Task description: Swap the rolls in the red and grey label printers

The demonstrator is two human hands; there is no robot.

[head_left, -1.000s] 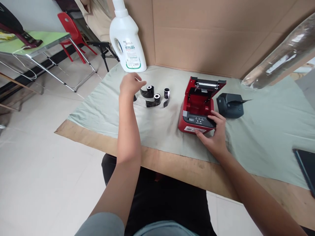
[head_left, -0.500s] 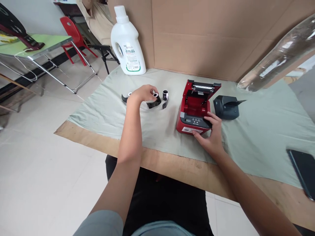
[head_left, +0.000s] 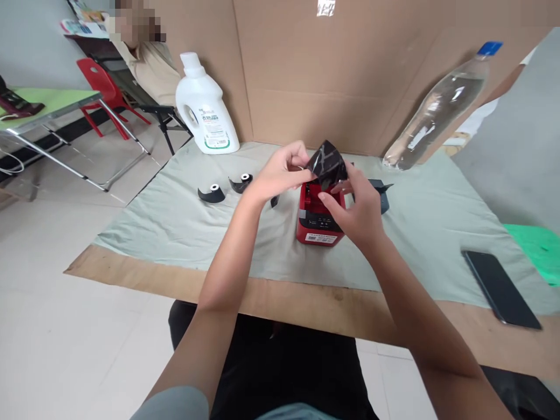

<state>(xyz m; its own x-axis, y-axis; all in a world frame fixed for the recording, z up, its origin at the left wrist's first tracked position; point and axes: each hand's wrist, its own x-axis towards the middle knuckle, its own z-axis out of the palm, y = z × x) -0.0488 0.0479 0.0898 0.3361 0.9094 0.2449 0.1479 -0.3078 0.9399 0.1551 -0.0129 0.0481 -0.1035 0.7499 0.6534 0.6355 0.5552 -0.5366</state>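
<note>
The black strip (head_left: 327, 162) in front of you hangs aslant over the red printer (head_left: 321, 224): its far corner points up and away from you, toward the cardboard (head_left: 328, 76), and its glossy, marbled face is turned to you. As far as it shows, its long axis runs across your view, from one hand to the other; the ends are covered by your fingers, so you cannot tell its full length. The printer sits upright, its control panel facing you and its red cavity directly under the strip.

Your left hand (head_left: 280, 172) has its grip clamped, thumb and fingers together, on the strip's left edge. Your right hand (head_left: 361, 207) has its fingers against the strip's right side, with the thumb reaching over the cavity; whether that grip is closed on the strip, you cannot tell.

To your left, two black rolls (head_left: 212, 193) with white cores stand on the cloth (head_left: 175, 233), well apart from the printer, and a dark piece (head_left: 275, 201) shows just beside your left wrist. The dark device (head_left: 380, 193) is close on the printer's right. Cloth spreads from there to the phone (head_left: 501, 289). The worktop's (head_left: 297, 297) bare wooden edge runs nearest you, under your forearms; the cardboard bounds the far side.
</note>
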